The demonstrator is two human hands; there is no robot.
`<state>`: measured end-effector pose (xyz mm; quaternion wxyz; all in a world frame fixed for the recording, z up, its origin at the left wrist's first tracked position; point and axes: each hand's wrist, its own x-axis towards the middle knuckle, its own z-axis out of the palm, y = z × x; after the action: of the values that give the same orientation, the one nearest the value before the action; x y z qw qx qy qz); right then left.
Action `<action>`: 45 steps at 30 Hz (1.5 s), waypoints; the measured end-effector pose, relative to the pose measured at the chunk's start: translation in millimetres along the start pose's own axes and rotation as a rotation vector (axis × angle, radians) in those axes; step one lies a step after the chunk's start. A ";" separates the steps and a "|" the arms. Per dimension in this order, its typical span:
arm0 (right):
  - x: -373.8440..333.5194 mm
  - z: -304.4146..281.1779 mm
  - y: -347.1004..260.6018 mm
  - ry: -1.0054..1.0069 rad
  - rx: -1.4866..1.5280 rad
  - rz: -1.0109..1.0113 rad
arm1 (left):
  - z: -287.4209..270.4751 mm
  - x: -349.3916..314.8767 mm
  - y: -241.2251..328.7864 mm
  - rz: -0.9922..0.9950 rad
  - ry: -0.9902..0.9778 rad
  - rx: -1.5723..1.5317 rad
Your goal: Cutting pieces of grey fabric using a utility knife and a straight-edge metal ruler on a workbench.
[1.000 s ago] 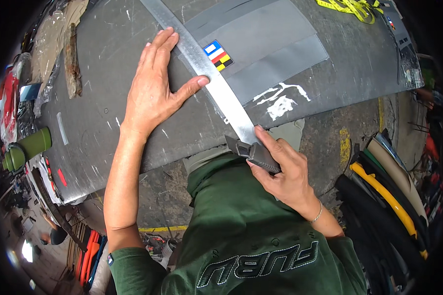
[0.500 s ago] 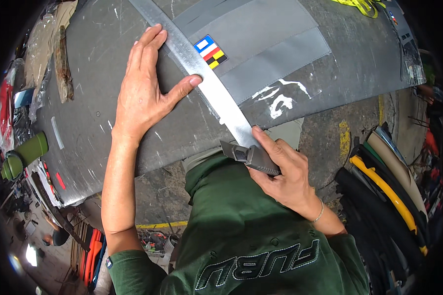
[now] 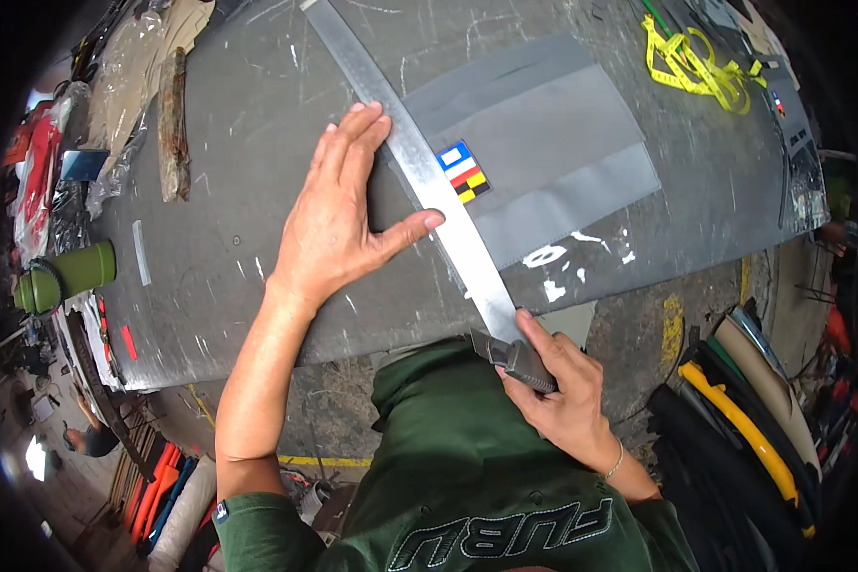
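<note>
A long metal ruler (image 3: 467, 238) lies slanted across a dark grey work table, its near end by the front edge. My left hand (image 3: 338, 214) is spread beside it, with fingertips and thumb resting on the ruler. In my right hand (image 3: 574, 386) is a utility knife (image 3: 526, 364), held low at the ruler's near end; the index finger touches the ruler. The knife's head is over the table's front edge, and I cannot tell whether its blade touches anything. Right of the ruler lies a flat grey sheet (image 3: 562, 119) with stitched bands and a colourful flag patch (image 3: 462, 170).
A yellow tape measure (image 3: 682, 62) is heaped at the table's far right. At left are a rough wooden stick (image 3: 173, 124), a green bottle (image 3: 81, 269) and plastic-wrapped things. Rolls of material (image 3: 744, 419) stand on the floor at right. Farther off at left is another person (image 3: 93, 439).
The view has shifted, so the table sits lower and farther right, and the ruler's far end now shows. Both hands keep about the same places on the ruler; the knife stays in the right hand.
</note>
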<state>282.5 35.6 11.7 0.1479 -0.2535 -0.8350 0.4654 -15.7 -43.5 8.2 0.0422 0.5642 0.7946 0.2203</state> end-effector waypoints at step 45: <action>-7.5 2.1 4.2 -0.001 0.016 0.033 | 4.8 1.8 -2.7 0.023 -0.013 0.066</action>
<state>288.9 31.8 6.9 0.1416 -0.2658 -0.8270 0.4747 -17.3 -41.1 3.2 0.0263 0.5757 0.7947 0.1906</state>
